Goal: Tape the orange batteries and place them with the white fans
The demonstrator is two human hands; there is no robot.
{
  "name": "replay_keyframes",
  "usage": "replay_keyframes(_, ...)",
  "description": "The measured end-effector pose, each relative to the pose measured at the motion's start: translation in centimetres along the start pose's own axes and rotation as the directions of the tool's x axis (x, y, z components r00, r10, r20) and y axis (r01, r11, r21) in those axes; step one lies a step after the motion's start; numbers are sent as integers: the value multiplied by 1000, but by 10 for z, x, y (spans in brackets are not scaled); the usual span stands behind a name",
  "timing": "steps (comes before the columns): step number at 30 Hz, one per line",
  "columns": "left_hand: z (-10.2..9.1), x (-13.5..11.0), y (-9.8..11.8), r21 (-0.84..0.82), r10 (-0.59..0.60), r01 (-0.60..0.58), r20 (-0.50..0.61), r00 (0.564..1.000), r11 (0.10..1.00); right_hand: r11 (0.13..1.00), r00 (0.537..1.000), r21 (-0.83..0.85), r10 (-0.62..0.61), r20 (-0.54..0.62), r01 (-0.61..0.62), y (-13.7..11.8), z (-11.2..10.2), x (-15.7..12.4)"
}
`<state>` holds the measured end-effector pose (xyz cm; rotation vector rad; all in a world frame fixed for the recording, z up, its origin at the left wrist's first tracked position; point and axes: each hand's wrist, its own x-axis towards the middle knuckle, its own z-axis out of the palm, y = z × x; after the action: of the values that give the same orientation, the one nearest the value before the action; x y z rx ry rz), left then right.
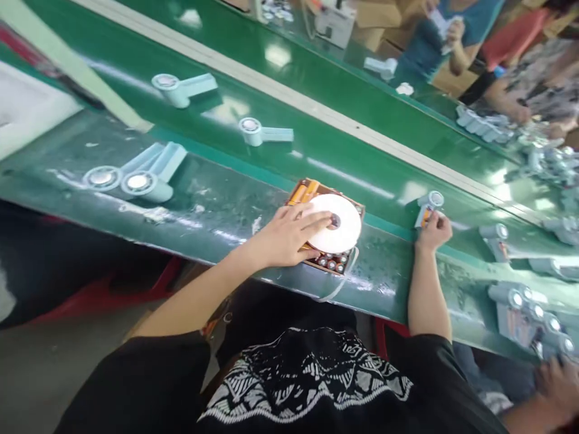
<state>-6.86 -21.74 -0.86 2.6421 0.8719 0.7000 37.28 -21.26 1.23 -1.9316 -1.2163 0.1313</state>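
My left hand (294, 232) lies flat with fingers spread across a white roll (341, 232), fingertips at its dark hub. Under the roll is an open box (363, 211) holding several orange-wrapped batteries (332, 265). A pale strip (348, 274) curves down from the roll's side. Over to the right, my right hand (434, 232) is closed at the handle of a light-blue plastic housing (432, 199) with a round head. Something orange, like a battery, shows in that handle beside my fingers; the fingers partly hide it.
More light-blue housings lie on the green belt (266, 135) and on the ledge at left (140, 181) and right (520, 307). A co-worker's hand (558, 380) is at lower right. People sit across the belt. A slanted pale bar (90, 72) crosses the upper left.
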Motion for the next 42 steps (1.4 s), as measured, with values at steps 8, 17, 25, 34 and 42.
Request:
replay_keyframes(8,-33,15,25,-10,8,-9,-106,994,1000,939,983,300,-182,22,167,-22,48,-34)
replay_keyframes(17,-13,-72,-4,-356,-379,196,-574,726,914,566,-194,769,-753,629,297,-146,41,-176)
replay_keyframes(25,43,-123,19,-494,-667,448,-533,521,745,401,-23,553,-795,607,731,-160,53,-100)
replay_keyframes(34,48,-95,54,-179,-331,279,-577,747,943,446,87,439,-772,630,780,-129,71,-60)
replay_keyframes(42,19,-95,57,-6,-323,388,-567,758,922,729,591,648,-428,683,-221,-153,50,-107)
